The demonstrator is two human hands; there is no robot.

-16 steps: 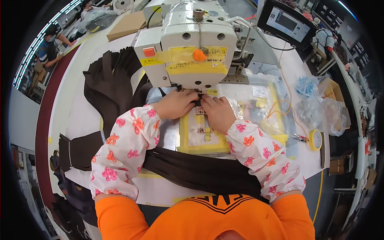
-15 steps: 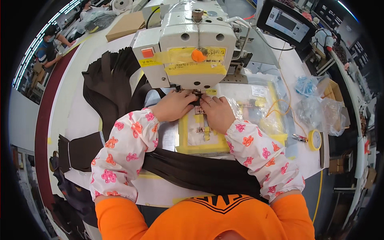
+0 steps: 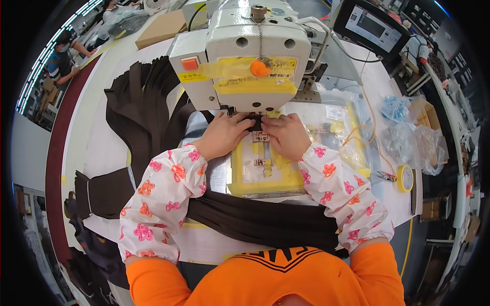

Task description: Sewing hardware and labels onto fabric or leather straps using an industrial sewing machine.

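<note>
Under the head of a white sewing machine (image 3: 250, 46), a small dark brown fabric piece (image 3: 256, 123) lies between my two hands. My left hand (image 3: 223, 134) holds its left side, with the fingertips bent in close to the needle area. From the right, my right hand (image 3: 287, 135) grips the same piece with curled fingers and thumb. The fingertips are partly hidden under the machine head. Below them lies a flat template (image 3: 245, 186) edged with yellow tape. A dark strip (image 3: 199, 115) runs from the left toward my left hand.
A fanned stack of dark strips (image 3: 138, 102) lies left, above a tied bundle (image 3: 104, 194). More strips (image 3: 265, 217) stretch before my body. At right are a yellow tape roll (image 3: 405, 178), plastic bags (image 3: 413, 140) and a screen (image 3: 370, 28). A co-worker (image 3: 64, 58) stands far left.
My right hand has shifted slightly right and its fingers are more curled. More of the dark piece shows between my hands. The whole view has shifted a little.
</note>
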